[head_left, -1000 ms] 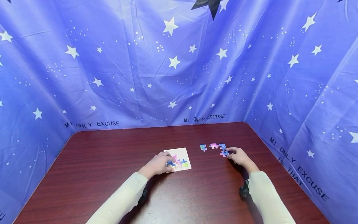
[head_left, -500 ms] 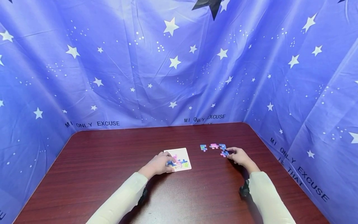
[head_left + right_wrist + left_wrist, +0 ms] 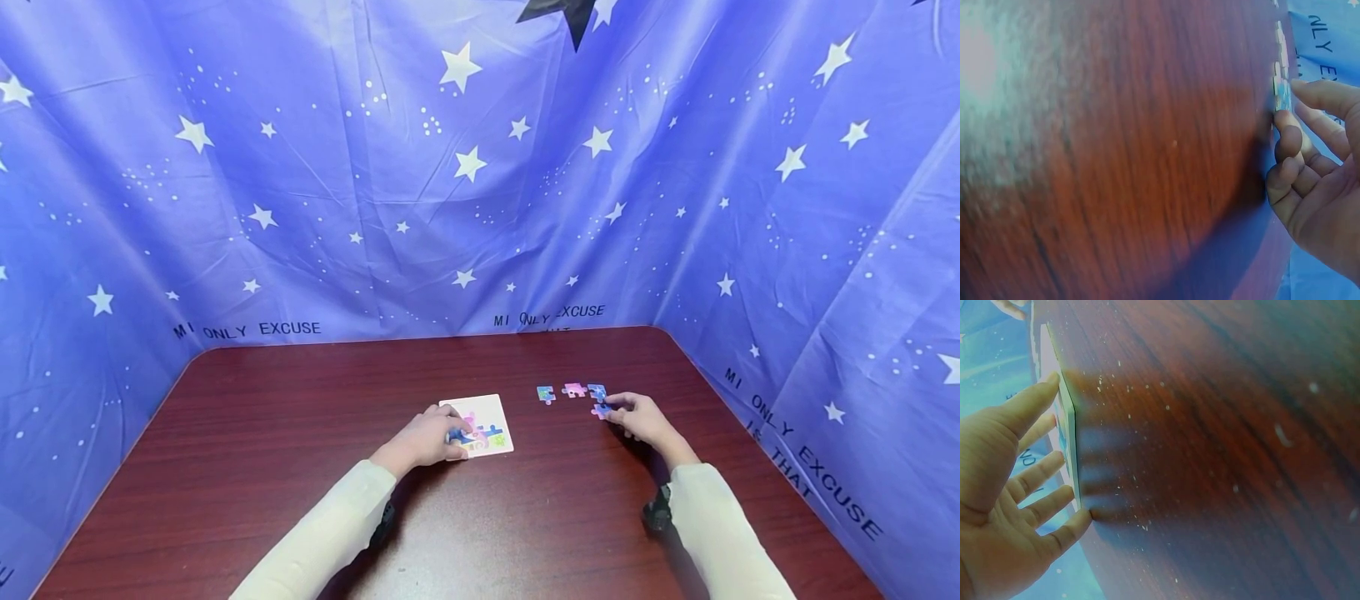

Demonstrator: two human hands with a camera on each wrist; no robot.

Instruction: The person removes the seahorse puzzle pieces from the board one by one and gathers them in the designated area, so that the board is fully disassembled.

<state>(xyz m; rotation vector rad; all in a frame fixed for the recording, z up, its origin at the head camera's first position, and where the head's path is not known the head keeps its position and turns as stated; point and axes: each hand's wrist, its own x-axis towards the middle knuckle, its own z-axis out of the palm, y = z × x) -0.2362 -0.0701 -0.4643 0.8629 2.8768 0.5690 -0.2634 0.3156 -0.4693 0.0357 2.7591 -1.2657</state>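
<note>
While the near piece (image 3: 599,411) is touched at its right side by the curled fingers of the right hand (image 3: 643,417), only a narrow gap is left between the fingertips; whether the piece is pinched or merely pressed cannot be told. It is seen lying at the right end of the loose group, just on the near side of the blue piece (image 3: 596,392); whether the two are joined cannot be made out. Just to the left of the blue piece the pink piece (image 3: 574,390) is seen, and farther left the green-blue piece (image 3: 545,395).

Left of this group, near the middle of the table (image 3: 285,425), the white board (image 3: 486,408) is laid flat. Its left side is covered by the left hand (image 3: 426,439), whose fingers are spread wide and rested on it, with the thumb set at the near edge. Blue, pink and yellow-green fitted pieces (image 3: 495,432) are shown on its near part.

Both forearms are covered by pale sleeves (image 3: 318,529), and a dark device (image 3: 657,510) is worn under each wrist. Beyond the table, a blue-violet curtain (image 3: 337,167) is hung, printed with stars and black lettering.
</note>
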